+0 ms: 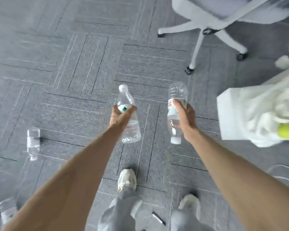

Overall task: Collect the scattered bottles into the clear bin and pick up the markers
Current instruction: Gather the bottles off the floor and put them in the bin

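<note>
Two hands gripping bottles over grey carpet tiles: left hand [122, 114] clamping cap-up bottle [129, 117], right hand [184, 116] clamping cap-down bottle [174, 114]. Blurring third bottle [33, 144] at left; cutting off office chair [215, 22] at top.

**Blurred, cropped and covered**

The office chair [223, 15] is cut off by the top edge; a bottle on the floor [33, 143] is smeared by motion; another bottle [6, 212] is blurred at bottom left; a marker [158, 218] is too small to read; the desk [232, 114] runs off right.
</note>
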A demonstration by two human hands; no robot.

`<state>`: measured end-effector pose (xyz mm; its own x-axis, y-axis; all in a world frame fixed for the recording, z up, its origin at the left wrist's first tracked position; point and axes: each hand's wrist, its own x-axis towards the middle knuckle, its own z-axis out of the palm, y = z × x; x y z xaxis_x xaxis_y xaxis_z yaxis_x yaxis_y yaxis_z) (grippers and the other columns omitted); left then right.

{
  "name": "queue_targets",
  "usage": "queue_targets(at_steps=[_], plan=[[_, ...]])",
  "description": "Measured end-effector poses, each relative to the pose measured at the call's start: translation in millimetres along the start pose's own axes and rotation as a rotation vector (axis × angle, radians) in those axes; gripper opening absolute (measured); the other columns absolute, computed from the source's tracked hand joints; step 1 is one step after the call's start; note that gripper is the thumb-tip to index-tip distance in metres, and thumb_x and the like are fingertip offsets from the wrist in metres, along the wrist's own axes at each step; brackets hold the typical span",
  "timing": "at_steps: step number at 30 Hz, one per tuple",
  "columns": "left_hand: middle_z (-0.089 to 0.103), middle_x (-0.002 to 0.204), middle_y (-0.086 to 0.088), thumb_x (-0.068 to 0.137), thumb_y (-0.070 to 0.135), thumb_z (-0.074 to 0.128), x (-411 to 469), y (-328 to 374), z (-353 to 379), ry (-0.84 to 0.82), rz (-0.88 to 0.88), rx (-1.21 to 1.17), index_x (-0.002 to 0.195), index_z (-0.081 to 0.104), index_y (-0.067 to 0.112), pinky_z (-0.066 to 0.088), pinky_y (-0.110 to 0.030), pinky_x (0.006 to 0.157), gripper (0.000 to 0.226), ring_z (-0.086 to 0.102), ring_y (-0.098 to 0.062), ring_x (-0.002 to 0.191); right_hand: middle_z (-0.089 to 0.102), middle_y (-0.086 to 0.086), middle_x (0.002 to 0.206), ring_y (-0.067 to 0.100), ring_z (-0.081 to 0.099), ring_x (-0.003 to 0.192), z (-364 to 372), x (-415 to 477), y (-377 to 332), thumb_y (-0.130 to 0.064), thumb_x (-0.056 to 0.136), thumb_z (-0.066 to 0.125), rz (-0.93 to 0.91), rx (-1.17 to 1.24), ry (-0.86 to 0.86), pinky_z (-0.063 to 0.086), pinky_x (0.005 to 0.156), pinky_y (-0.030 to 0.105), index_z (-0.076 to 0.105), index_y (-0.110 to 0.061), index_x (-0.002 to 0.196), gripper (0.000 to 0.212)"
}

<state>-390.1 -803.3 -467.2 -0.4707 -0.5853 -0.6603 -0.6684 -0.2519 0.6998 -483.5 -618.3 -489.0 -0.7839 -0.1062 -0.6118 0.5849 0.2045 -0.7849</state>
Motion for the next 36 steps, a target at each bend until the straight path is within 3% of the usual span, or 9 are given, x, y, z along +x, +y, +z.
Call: queue_targets(at_steps=[5,9,16,18,23,27,30,33,36], plan=[[0.054,0.114,-0.011,0.084,0.032,0.07,-101.0,91.2,16.2,-0.115,0.015,0.075,0.117,0.037,0.022,0.047,-0.031,0.068,0.048,0.058,-0.027,0.097,0.062,-0.004,0.09,0.011,0.065,0.072,-34.7,-100.8,-87.1,-0.04,0.091,0.065,0.022,0.092,0.068,0.062,0.066,0.037,0.051,-0.016,0.116,0.038],[0.044,0.094,0.002,0.085,0.038,0.068,-144.8,127.0,29.3,-0.228,0.091,0.245,0.114,0.037,0.019,0.037,-0.022,0.059,0.047,0.046,-0.009,0.078,0.066,0.006,0.109,0.021,0.07,0.089,-51.7,-152.6,-109.2,-0.046,0.089,0.067,0.008,0.134,0.145,0.063,0.061,0.036,0.053,-0.012,0.123,0.05],[0.051,0.092,-0.002,0.086,0.039,0.067,-204.4,122.2,61.2,-0.477,0.243,0.491,0.12,0.041,0.011,0.035,-0.023,0.055,0.051,0.048,-0.01,0.071,0.054,0.01,0.139,0.007,0.068,0.068,-95.3,-226.7,-78.2,-0.046,0.088,0.068,0.034,0.329,0.456,0.062,0.061,0.036,0.039,-0.011,0.146,0.073],[0.052,0.089,-0.001,0.084,0.035,0.069,-228.1,107.5,70.1,-0.549,0.263,0.537,0.122,0.042,0.009,0.037,-0.023,0.053,0.053,0.052,-0.011,0.07,0.055,0.016,0.138,0.009,0.068,0.069,-109.9,-255.1,-57.4,-0.042,0.089,0.069,0.068,0.412,0.537,0.061,0.055,0.032,0.041,-0.008,0.143,0.07],[0.057,0.082,-0.007,0.075,0.034,0.074,-300.2,39.2,94.9,-0.742,0.275,0.673,0.117,0.053,0.001,0.041,-0.02,0.044,0.057,0.056,-0.017,0.064,0.065,0.008,0.105,0.017,0.066,0.081,-150.1,-348.3,7.6,-0.041,0.083,0.074,0.102,0.617,0.743,0.059,0.056,0.034,0.054,-0.01,0.129,0.058],[0.059,0.069,-0.001,0.067,0.042,0.074,-380.0,-33.3,107.5,-0.878,0.341,0.837,0.102,0.062,0.005,0.038,-0.023,0.052,0.053,0.056,-0.017,0.06,0.072,0.006,0.1,0.014,0.07,0.077,-183.3,-437.5,76.2,-0.051,0.069,0.068,0.117,0.7,0.921,0.057,0.052,0.031,0.064,-0.019,0.11,0.052],[0.058,0.073,-0.002,0.078,0.029,0.073,-453.0,-89.8,102.2,-0.998,0.395,0.911,0.09,0.056,0.016,0.043,-0.028,0.06,0.025,0.056,-0.018,0.067,0.073,0.006,0.103,0.017,0.072,0.083,-201.2,-510.3,140.2,-0.047,0.081,0.071,0.113,0.765,1.028,0.058,0.053,0.032,0.064,-0.02,0.115,0.044],[0.051,0.066,-0.001,0.081,0.024,0.07,-522.5,-155.2,83.6,-1.086,0.492,1.031,0.068,0.047,0.02,0.04,-0.03,0.067,0.027,0.049,-0.015,0.061,0.071,-0.002,0.1,0.01,0.07,0.083,-202.1,-587.9,212.1,-0.04,0.089,0.069,0.123,0.872,1.14,0.06,0.056,0.034,0.063,-0.022,0.115,0.032],[0.056,0.067,-0.001,0.069,0.038,0.072,-587.1,-230.1,61.2,-1.166,0.541,1.147,0.077,0.058,0.014,0.041,-0.03,0.066,0.029,0.054,-0.02,0.066,0.07,-0.003,0.102,0.013,0.07,0.086,-191.6,-667.3,285.2,-0.047,0.084,0.07,0.128,0.993,1.242,0.061,0.059,0.035,0.063,-0.031,0.102,0.025]])
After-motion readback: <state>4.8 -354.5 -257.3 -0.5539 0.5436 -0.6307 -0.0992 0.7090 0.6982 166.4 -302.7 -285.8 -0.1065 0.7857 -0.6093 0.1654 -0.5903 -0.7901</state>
